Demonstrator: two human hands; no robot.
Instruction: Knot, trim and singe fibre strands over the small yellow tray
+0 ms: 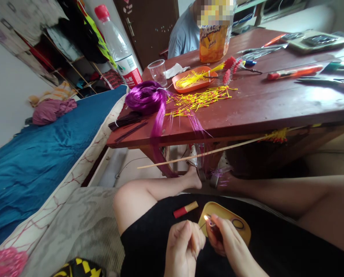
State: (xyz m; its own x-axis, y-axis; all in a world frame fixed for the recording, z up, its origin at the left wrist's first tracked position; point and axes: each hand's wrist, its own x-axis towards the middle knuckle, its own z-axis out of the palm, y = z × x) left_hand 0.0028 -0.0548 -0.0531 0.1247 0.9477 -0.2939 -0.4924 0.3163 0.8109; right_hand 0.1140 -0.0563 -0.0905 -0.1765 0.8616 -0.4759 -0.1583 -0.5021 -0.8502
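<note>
Over my lap, my left hand point(185, 244) is closed around a thin dark stem point(201, 226), whose end sticks out towards a small flame point(205, 218). The flame burns at the top of a lighter point(213, 226) gripped in my right hand point(228, 237), thumb at its upper end. My fingers hide most of the stem and the lighter's body. Beneath both hands lies a yellow tray point(245, 221) with a dark ring point(238, 223) in it. A red-and-gold tube point(185, 209) rests on the black cloth just beyond my left hand.
On the dark red table point(255, 104) lie purple thread point(145, 98), yellow red-tipped stamens point(200, 100), an orange tray point(177, 85), a plastic cup point(158, 73) and two bottles. A wooden stick point(195, 156) juts out below the table edge. A person point(183, 36) sits across.
</note>
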